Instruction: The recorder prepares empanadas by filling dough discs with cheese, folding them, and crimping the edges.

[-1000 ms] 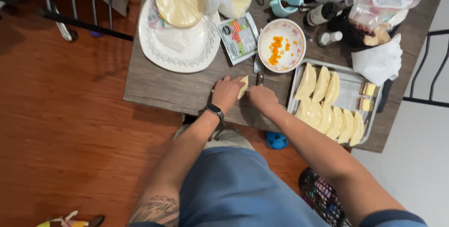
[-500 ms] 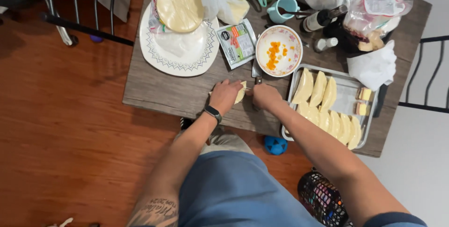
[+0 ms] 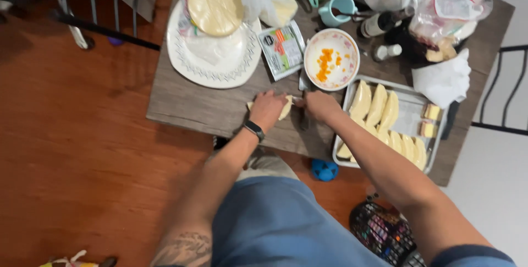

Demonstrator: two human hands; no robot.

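left hand [image 3: 268,107] pins folded dough [image 3: 285,107] flat at desk [image 3: 192,102] front edge, right hand [image 3: 320,105] pinching its rim.

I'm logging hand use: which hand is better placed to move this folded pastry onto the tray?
Probably the right hand: it sits between the folded pastry and the baking tray. The left hand is on the far side.

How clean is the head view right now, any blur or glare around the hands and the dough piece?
Head view: slightly motion-soft overall; left hand and right hand smeared, folded dough piece edge indistinct. No hard glare; white bowl and tray bright but readable. Corners dim.
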